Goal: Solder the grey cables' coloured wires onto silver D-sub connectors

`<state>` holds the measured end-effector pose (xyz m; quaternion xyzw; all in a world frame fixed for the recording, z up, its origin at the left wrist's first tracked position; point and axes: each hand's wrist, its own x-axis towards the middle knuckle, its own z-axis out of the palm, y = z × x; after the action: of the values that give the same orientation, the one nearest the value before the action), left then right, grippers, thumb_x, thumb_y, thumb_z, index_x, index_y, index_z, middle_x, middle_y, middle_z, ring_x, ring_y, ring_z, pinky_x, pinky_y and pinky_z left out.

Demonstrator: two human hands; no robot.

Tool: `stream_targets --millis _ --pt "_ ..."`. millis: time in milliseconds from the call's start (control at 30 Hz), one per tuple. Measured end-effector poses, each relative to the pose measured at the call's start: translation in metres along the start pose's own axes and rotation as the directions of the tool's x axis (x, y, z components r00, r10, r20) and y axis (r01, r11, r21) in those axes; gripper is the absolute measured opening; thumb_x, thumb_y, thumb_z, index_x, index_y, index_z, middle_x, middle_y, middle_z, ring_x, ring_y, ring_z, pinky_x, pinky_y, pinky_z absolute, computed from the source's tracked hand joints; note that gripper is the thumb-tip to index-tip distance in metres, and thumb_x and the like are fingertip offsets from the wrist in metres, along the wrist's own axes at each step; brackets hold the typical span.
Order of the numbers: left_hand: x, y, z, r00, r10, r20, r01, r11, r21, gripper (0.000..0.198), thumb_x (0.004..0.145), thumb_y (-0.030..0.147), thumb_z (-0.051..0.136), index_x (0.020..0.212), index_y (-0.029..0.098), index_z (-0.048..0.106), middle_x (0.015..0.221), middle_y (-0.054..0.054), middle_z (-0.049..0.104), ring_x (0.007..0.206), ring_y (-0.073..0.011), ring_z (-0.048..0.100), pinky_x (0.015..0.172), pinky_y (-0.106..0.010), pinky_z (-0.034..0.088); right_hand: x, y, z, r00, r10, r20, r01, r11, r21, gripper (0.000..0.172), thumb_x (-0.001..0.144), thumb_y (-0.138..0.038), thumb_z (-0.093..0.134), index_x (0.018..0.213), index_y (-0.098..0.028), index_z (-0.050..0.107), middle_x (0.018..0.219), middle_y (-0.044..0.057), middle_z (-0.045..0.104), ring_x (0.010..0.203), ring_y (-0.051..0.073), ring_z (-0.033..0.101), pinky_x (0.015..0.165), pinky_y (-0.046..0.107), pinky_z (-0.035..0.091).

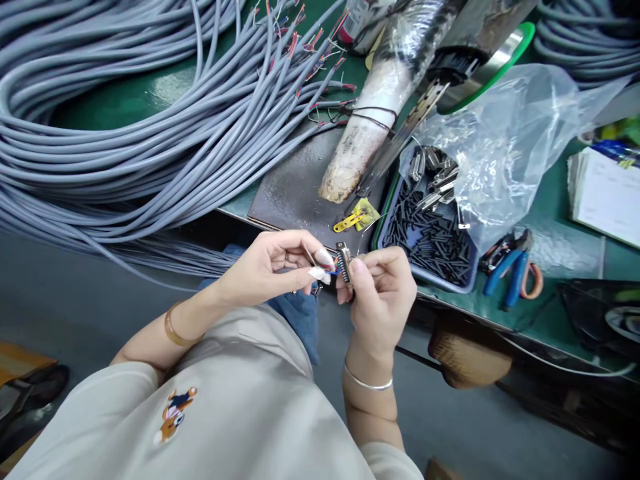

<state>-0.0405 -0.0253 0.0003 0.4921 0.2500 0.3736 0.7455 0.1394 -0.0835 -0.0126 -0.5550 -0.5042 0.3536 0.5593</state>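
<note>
My right hand [380, 287] pinches a D-sub connector [343, 262] between thumb and fingers, its row of solder pins facing left. From the left, my left hand [287, 263] is closed on thin coloured wires [332, 271], blue and orange among them, whose ends meet the connector's pins. White covers sit on the thumb and a finger of that hand. Whether the wires are fixed to the pins I cannot tell. Just beyond the hands, a yellow plastic piece [356, 219] lies on the dark board [295, 180].
Grey cables [200, 153] with stripped ends fill the left of the bench. A blue tray [473, 279] holds black sleeves and connectors under a plastic bag [510, 147]. Pliers [515, 267] lie to its right. A wrapped tube [370, 127] slants down above the board beside metal strips.
</note>
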Motion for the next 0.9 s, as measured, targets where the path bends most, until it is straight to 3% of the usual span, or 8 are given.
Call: stream_targets --millis 100,233,367,467,533,633,733,900 --pt "-0.002 -0.008 -0.004 0.966 0.228 0.119 -0.250 0.939 0.234 0.007 0.090 0.020 0.072 0.088 0.015 0.076 0.087 -0.009 0.079 0.078 -0.0148 0.074 0.073 -0.023 0.059 0.004 -0.007 -0.002 0.995 0.081 0.051 -0.084 0.995 0.061 0.025 0.096 -0.035 0.069 0.083 -0.023 0.052 0.056 -0.011 0.058 0.034 0.005 0.048 0.033 0.016 0.035" --pt "-0.005 -0.018 -0.003 0.920 0.353 0.170 -0.386 0.741 0.550 0.019 0.093 0.012 0.060 0.088 0.017 0.077 0.090 -0.009 0.080 0.083 -0.0154 0.074 0.078 -0.024 0.057 0.001 -0.014 -0.004 0.994 -0.105 -0.001 0.100 0.943 -0.317 0.018 0.094 -0.027 0.071 0.083 -0.022 0.059 0.063 -0.009 0.063 0.042 0.006 0.058 0.041 0.016 0.044" --pt "-0.005 -0.020 0.005 0.966 0.254 -0.056 -0.202 0.870 0.450 0.012 0.091 0.020 0.066 0.083 0.015 0.073 0.081 -0.007 0.076 0.067 -0.0112 0.066 0.063 -0.021 0.053 -0.002 -0.016 -0.009 0.902 -0.429 -0.054 0.307 0.723 -0.619 0.007 0.093 -0.021 0.071 0.097 -0.024 0.075 0.072 -0.004 0.072 0.046 0.008 0.058 0.046 0.023 0.046" --pt "-0.001 -0.017 0.007 0.976 0.009 -0.218 0.029 0.985 0.171 0.018 0.086 0.029 0.074 0.082 0.014 0.067 0.069 -0.001 0.068 0.047 -0.0049 0.051 0.044 -0.017 0.042 0.001 -0.016 -0.014 0.717 -0.647 -0.259 0.415 0.695 -0.587 0.021 0.095 -0.024 0.066 0.113 -0.027 0.077 0.064 -0.004 0.066 0.037 0.009 0.048 0.037 0.027 0.036" --pt "0.002 -0.016 0.006 0.969 -0.113 -0.219 0.126 0.991 0.046 0.021 0.081 0.030 0.078 0.083 0.014 0.065 0.062 0.004 0.061 0.040 -0.0028 0.045 0.039 -0.016 0.036 0.003 -0.013 -0.016 0.647 -0.695 -0.315 0.487 0.694 -0.531 0.033 0.093 -0.022 0.067 0.125 -0.029 0.071 0.064 -0.005 0.067 0.036 0.009 0.051 0.036 0.026 0.039" --pt "0.005 -0.016 0.005 0.965 -0.167 -0.204 0.166 0.986 -0.027 0.022 0.077 0.027 0.080 0.083 0.014 0.062 0.055 0.007 0.056 0.038 -0.0021 0.043 0.038 -0.014 0.035 0.001 -0.004 -0.016 0.729 -0.636 -0.253 0.460 0.729 -0.507 0.035 0.092 -0.011 0.067 0.123 -0.027 0.069 0.077 -0.003 0.076 0.057 0.015 0.072 0.055 0.029 0.061" --pt "0.006 -0.018 0.007 0.967 -0.158 -0.201 0.152 0.987 -0.041 0.019 0.077 0.023 0.079 0.083 0.014 0.063 0.051 0.008 0.053 0.038 -0.0021 0.043 0.039 -0.013 0.036 -0.004 0.007 -0.014 0.802 -0.580 -0.142 0.430 0.726 -0.537 0.022 0.089 -0.007 0.071 0.105 -0.022 0.071 0.083 -0.002 0.079 0.075 0.017 0.078 0.077 0.033 0.067" --pt "0.007 -0.024 0.006 0.978 -0.106 -0.182 0.089 0.991 -0.101 0.012 0.074 0.016 0.074 0.084 0.013 0.068 0.074 0.000 0.067 0.042 -0.0013 0.047 0.042 -0.014 0.041 -0.007 0.014 -0.014 0.855 -0.519 0.018 0.451 0.724 -0.523 0.015 0.089 -0.008 0.071 0.097 -0.021 0.067 0.096 0.002 0.080 0.084 0.016 0.078 0.070 0.027 0.063"
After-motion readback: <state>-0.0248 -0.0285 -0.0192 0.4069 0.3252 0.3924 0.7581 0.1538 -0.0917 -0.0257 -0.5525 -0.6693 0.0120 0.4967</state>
